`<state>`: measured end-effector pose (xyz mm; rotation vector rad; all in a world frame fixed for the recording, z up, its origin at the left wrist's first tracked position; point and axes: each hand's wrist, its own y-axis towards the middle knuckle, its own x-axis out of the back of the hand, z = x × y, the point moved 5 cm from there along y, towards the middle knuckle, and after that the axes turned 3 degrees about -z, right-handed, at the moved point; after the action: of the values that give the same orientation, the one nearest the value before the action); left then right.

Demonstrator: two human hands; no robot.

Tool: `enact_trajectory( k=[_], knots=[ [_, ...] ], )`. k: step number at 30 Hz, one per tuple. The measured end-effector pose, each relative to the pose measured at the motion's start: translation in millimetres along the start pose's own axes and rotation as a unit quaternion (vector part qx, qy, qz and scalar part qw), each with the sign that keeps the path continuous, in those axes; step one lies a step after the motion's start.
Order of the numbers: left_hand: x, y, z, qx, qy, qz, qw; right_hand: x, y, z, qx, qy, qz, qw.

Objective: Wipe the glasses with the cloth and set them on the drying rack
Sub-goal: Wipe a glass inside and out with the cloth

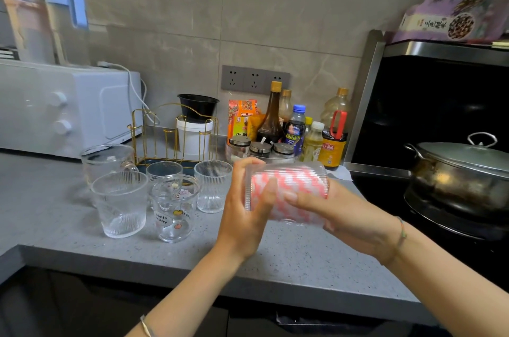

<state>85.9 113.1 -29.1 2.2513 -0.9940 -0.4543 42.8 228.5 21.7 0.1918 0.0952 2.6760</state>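
The ribbed glass [286, 187] is up in the air on its side, just above the table [303, 262] and right of the other glasses, with the pink-and-white cloth [300, 181] stuffed inside it. The left hand [245, 215] has its fingers wrapped round the thick end. The right hand [352, 221] clamps the other end with its thumb across the outside wall.

What I'd worry about is that the glass looks slick, and a hard twist could pop it out of the left hand's grip. It would then drop onto the table or into the cluster of waiting glasses [173, 210] just beside it (five of them, standing close together). The gold drying rack [176, 132] sits behind that cluster, so reaching over could knock one down. The rack looks narrow too.

Hard to make out:
- The rest of the right hand's fingers are hidden, so I can't tell if they're inside the glass with the cloth.
- I can't see if the glass is actually dry yet.
- The rack's base is blocked by the glasses in front.
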Motion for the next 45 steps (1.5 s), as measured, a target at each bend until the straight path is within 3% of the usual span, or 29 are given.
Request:
enact_trajectory(
  k=[5,8,10,15,19,23,29,32,37,45],
  knots=[
    [-6,4,1,0.117,-0.021,0.065,0.991,10,4,-9,0.018,-0.023,-0.048,0.998],
    [-8,1,8,0.282,-0.084,0.109,0.950,14,5,-15,0.036,-0.115,-0.059,0.991],
    [-7,-3,9,0.323,-0.083,0.104,0.937,11,6,-18,0.044,-0.164,-0.051,0.984],
    [-1,-2,9,0.244,-0.041,0.017,0.969,7,7,-24,0.023,-0.072,-0.044,0.996],
    [2,1,4,0.143,-0.016,0.007,0.990,6,5,-18,0.003,0.027,0.000,1.000],
    [5,-1,3,0.093,-0.013,-0.006,0.996,2,1,-5,-0.021,0.121,0.007,0.992],
    [10,-3,2,0.052,-0.003,-0.042,0.998,13,13,-12,-0.157,0.119,0.008,0.980],
    [11,-4,5,0.058,-0.012,-0.040,0.997,18,16,-14,-0.183,0.125,0.011,0.975],
    [11,-7,9,0.060,-0.013,-0.044,0.997,19,14,-17,-0.160,0.161,-0.001,0.974],
    [14,-2,6,0.089,-0.052,-0.088,0.991,9,4,-14,-0.015,0.107,0.020,0.994]
  ],
)
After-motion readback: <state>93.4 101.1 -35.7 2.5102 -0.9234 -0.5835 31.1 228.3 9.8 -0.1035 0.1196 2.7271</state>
